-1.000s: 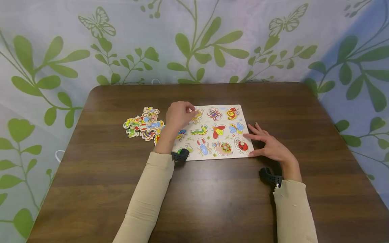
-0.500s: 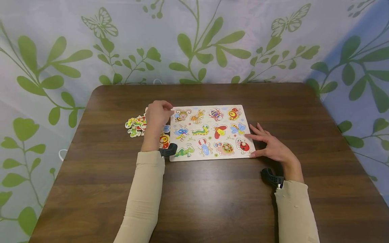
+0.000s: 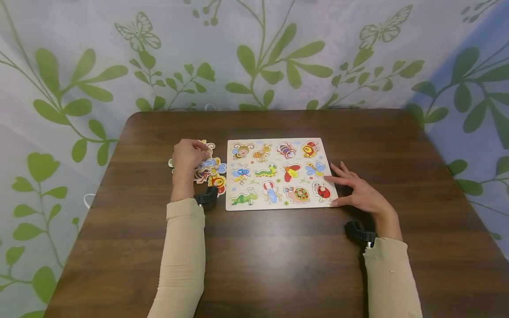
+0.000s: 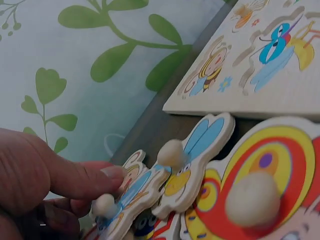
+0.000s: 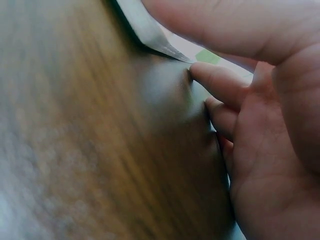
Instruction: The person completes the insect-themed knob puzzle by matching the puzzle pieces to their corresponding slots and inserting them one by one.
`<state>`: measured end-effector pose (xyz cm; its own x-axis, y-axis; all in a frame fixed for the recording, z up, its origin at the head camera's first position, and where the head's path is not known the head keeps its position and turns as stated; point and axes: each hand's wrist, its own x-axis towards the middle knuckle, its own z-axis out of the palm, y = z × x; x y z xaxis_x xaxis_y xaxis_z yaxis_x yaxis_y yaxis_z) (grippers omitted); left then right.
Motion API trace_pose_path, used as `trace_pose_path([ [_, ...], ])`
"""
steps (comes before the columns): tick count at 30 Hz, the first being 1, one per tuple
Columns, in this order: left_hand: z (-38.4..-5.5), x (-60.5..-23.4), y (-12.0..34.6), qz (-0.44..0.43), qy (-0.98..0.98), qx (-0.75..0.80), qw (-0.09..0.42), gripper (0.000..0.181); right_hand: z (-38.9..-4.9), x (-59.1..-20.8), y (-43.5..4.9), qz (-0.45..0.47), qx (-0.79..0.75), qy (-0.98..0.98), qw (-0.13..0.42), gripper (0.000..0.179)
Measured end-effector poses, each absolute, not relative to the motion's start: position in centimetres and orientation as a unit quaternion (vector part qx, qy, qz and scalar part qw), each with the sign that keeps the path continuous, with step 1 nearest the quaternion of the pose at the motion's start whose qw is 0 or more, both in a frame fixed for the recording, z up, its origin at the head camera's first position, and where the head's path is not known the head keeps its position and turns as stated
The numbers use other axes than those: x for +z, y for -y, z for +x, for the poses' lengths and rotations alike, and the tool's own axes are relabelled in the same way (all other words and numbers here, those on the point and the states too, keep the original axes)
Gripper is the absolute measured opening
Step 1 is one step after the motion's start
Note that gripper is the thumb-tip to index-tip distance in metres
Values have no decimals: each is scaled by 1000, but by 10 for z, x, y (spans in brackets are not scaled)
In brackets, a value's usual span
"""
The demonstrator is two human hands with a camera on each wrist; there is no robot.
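My left hand (image 3: 188, 154) is over a pile of wooden knob puzzle pieces, its thumb and fingertips right at a bee piece (image 3: 204, 147). In the left wrist view the thumb (image 4: 107, 175) overlaps that piece; I cannot tell whether it is pinched. Blue-winged insect pieces (image 4: 202, 142) and a red and yellow butterfly piece (image 4: 295, 155), each with a round knob, lie close by. My right hand (image 3: 363, 196) rests with spread fingers at the right edge of the puzzle board (image 3: 254, 206). A snail piece (image 3: 298, 194) and a ladybug piece (image 3: 323, 191) sit in the board.
The board lies flat on a brown wooden table (image 3: 274, 256), just right of the pile. Behind the table hangs a pale cloth (image 3: 222, 39) with green leaves and butterflies. Black wrist cameras (image 3: 359, 233) sit at both wrists.
My left hand has moved left, from over the orange ant in the board's top row to the pile. The right hand stays at the board's right edge.
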<state>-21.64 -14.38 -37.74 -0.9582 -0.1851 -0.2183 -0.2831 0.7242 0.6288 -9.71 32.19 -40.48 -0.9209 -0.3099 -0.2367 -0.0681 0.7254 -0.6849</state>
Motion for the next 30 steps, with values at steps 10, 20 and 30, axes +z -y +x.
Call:
trace_pose_path([
  [10,-216,-379,152,-145,-930,325,95,29,-96,-405,-322,-99,-363,-910,172,76],
  [20,-217,-378,154,-150,-929,323,101,25,-96,-405,-322,-99,-372,-906,174,76],
  [30,-218,-386,156,-154,-929,327,76,26,-96,-405,-321,-101,-370,-908,169,75],
])
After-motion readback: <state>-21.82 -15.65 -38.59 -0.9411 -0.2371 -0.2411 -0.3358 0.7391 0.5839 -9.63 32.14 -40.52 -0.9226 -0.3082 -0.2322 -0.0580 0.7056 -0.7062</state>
